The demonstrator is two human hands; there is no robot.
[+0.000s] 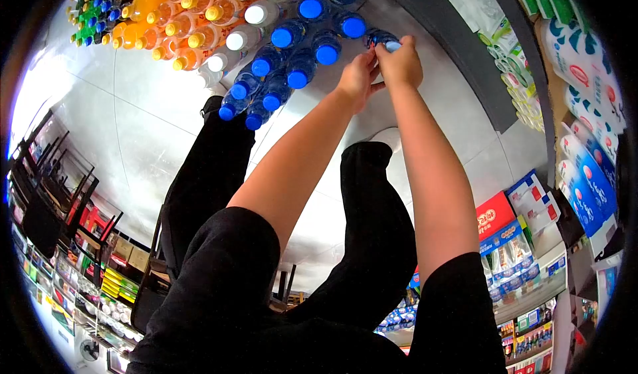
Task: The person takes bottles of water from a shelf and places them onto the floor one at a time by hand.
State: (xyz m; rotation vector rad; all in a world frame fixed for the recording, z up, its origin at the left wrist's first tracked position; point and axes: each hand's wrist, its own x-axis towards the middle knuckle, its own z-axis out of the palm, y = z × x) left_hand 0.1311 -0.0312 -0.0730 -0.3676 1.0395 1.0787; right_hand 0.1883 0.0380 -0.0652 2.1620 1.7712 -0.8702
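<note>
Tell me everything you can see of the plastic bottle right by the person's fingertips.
The plastic bottle looks clear, with a dark bluish body and a paler blue top. It is at the end of the row of blue-capped bottles, beside the dark grey strip. The left hand and right hand meet at its near side, their fingers hiding part of it. Whether they grip it, and whether it stands upright, I cannot tell.

Bare floor [458, 118] opens below the hands and runs left beneath the clustered blue-capped bottles [297, 79], which block the way up and left. The dark shelf edge [465, 62] bounds the right; black-clad legs [372, 221] interrupt the floor nearer the body.
</note>
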